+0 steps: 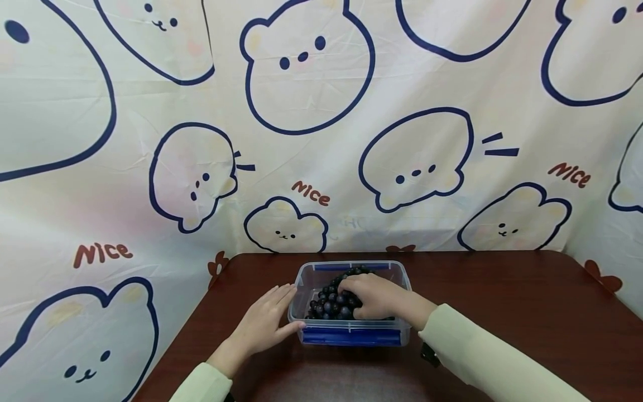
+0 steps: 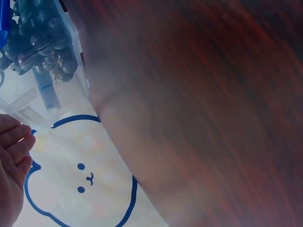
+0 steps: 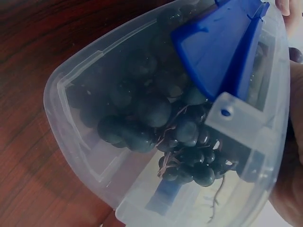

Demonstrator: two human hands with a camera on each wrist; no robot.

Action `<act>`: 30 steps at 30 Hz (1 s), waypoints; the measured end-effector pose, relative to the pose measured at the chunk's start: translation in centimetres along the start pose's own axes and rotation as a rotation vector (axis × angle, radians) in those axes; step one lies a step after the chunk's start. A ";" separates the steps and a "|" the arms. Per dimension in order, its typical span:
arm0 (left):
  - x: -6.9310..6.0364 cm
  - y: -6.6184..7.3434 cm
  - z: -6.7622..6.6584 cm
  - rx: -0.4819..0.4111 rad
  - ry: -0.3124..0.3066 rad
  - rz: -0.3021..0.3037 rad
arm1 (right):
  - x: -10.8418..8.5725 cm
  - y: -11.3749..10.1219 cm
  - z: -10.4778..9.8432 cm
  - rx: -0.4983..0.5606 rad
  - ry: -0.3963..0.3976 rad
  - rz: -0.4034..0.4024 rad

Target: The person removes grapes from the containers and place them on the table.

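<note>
A clear plastic container (image 1: 351, 323) with blue latches stands on the table, holding dark grapes (image 1: 329, 306) on their stems. My right hand (image 1: 377, 296) reaches in over the container's right side, its fingers and thumb curled on the bunch; some fingertips are hidden among the grapes. Along the container's left side rests my left hand (image 1: 263, 321), fingers fairly straight, with the thumb at the front left corner. In the right wrist view, grapes (image 3: 154, 109) and thin stems show through the clear wall, beside a blue latch (image 3: 213, 52).
The container sits near the far edge of a dark reddish-brown wooden table (image 1: 502, 312). Behind and beside the table hangs a pale cloth (image 1: 427, 223) printed with cartoon animal faces.
</note>
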State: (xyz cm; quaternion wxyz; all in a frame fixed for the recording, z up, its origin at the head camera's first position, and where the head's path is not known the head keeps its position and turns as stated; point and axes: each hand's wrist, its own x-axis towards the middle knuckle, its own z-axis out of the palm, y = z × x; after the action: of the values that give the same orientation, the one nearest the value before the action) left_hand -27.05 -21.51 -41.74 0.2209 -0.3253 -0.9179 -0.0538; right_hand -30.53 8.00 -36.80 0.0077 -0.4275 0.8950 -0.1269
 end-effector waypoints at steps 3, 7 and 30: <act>0.0 0.0 0.0 -0.003 0.002 0.002 | -0.1 -0.1 0.1 -0.036 0.039 -0.027; -0.1 0.0 0.0 -0.005 0.008 0.006 | -0.3 -0.1 0.2 -0.087 0.106 -0.094; 0.0 -0.1 0.1 -0.015 -0.002 -0.001 | -0.9 0.4 0.8 -0.554 0.380 -0.260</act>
State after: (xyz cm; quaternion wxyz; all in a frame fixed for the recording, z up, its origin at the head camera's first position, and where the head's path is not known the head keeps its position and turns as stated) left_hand -27.12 -21.61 -41.83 0.2175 -0.3265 -0.9179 -0.0604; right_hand -30.10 8.76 -37.78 -0.2913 -0.4926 0.8189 0.0432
